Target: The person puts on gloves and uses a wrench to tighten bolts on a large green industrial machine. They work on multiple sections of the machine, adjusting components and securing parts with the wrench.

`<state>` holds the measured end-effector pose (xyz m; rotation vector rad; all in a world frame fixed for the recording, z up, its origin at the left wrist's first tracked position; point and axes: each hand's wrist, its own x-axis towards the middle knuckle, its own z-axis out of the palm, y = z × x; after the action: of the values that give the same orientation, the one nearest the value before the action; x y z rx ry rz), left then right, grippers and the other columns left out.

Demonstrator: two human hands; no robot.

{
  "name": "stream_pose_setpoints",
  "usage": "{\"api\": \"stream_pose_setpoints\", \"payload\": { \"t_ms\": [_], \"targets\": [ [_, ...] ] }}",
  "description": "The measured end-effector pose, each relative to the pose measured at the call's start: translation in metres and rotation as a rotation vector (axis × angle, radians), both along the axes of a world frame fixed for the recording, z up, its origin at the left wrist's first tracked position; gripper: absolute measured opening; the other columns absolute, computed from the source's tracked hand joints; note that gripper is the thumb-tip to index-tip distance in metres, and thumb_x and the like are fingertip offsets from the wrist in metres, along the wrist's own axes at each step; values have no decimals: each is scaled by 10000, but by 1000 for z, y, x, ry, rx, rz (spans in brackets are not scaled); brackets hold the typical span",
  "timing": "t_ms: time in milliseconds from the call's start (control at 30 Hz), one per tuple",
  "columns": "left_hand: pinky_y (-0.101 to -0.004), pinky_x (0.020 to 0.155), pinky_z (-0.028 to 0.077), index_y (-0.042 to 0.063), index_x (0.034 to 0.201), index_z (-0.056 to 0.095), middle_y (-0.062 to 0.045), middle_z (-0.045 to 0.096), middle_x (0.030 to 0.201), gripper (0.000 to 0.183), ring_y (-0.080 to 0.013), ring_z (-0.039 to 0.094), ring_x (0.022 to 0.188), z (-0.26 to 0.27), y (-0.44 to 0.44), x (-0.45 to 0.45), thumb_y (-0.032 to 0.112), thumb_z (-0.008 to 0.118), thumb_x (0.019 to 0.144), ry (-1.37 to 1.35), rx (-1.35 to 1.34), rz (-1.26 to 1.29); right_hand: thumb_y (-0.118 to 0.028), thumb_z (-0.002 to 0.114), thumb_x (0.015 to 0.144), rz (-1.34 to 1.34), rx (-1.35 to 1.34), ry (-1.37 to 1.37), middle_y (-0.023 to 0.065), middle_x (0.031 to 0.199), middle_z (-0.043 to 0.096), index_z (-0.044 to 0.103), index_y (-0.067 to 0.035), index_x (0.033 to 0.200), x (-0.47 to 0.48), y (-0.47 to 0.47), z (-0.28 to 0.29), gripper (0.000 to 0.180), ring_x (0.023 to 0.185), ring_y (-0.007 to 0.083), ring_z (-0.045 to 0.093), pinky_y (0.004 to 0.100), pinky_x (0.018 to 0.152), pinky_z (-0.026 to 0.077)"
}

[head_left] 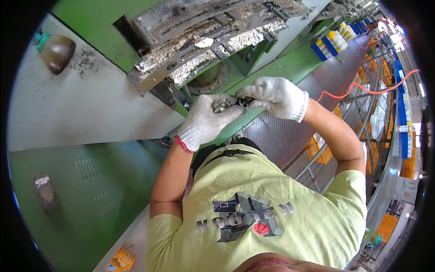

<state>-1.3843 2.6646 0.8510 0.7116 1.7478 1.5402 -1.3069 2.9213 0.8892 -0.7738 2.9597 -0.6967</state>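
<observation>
My left hand (210, 117), in a white knit glove with a red cuff edge, is closed around several small metal parts (222, 105). To its right, my right hand (273, 97), in a similar white glove, pinches a dark metal piece with a ring (245, 101) between thumb and fingers. The fingertips of both hands nearly meet at this piece; its exact kind cannot be told. Just beyond the hands is a machine's metal bed (200, 56), coated with pale flaky residue.
Green machine housing (91, 30) surrounds the metal bed. A brown rounded container with a green neck (58, 52) is at upper left. A red hose (343, 96) curves at right, near a metal rack and orange crates (317, 149). Tread plate (272, 136) covers the floor.
</observation>
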Motion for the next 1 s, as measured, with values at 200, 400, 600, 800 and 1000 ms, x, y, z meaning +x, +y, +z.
{"api": "stream_pose_setpoints", "payload": {
  "t_ms": [200, 400, 600, 800, 1000],
  "targets": [
    [-301, 667, 488, -15, 973, 798, -3, 699, 777, 209, -66, 545, 722, -49, 11, 6, 157, 886, 895, -58, -89, 42, -194, 785, 963, -57, -211, -14, 164, 1089, 743, 749, -68, 1274, 14, -1, -48, 338, 999, 402, 718, 472, 879, 592],
    [-243, 754, 520, 31, 986, 699, 19, 684, 899, 250, -52, 589, 801, -81, 42, 20, -48, 879, 833, -163, -18, 183, -329, 775, 1014, -209, -275, -166, 189, 1023, 766, 809, -60, 1134, 19, 15, -78, 296, 931, 397, 740, 471, 825, 599],
    [-266, 696, 494, 37, 954, 687, 21, 675, 844, 218, -52, 570, 756, -80, 93, 41, 34, 878, 849, -72, 1, 309, -566, 611, 1100, -458, -194, -457, 182, 655, 686, 768, -35, 753, 13, 57, -76, 654, 605, 374, 664, 455, 643, 569],
    [-266, 686, 476, 35, 968, 682, 31, 630, 827, 231, -62, 539, 744, -94, 176, 63, 36, 865, 826, -61, -188, 442, -369, 824, 950, -61, -419, -287, 158, 1179, 740, 738, -126, 1327, 25, 162, -99, 457, 1087, 379, 729, 445, 953, 595],
    [-270, 749, 520, 11, 1044, 694, -8, 688, 921, 272, -81, 596, 811, -99, 249, 85, 6, 863, 831, -111, -367, 508, -355, 695, 1027, -222, -304, -417, 142, 1041, 748, 776, -120, 1201, 26, 222, -147, 304, 955, 380, 737, 461, 842, 607]
  ]
}}
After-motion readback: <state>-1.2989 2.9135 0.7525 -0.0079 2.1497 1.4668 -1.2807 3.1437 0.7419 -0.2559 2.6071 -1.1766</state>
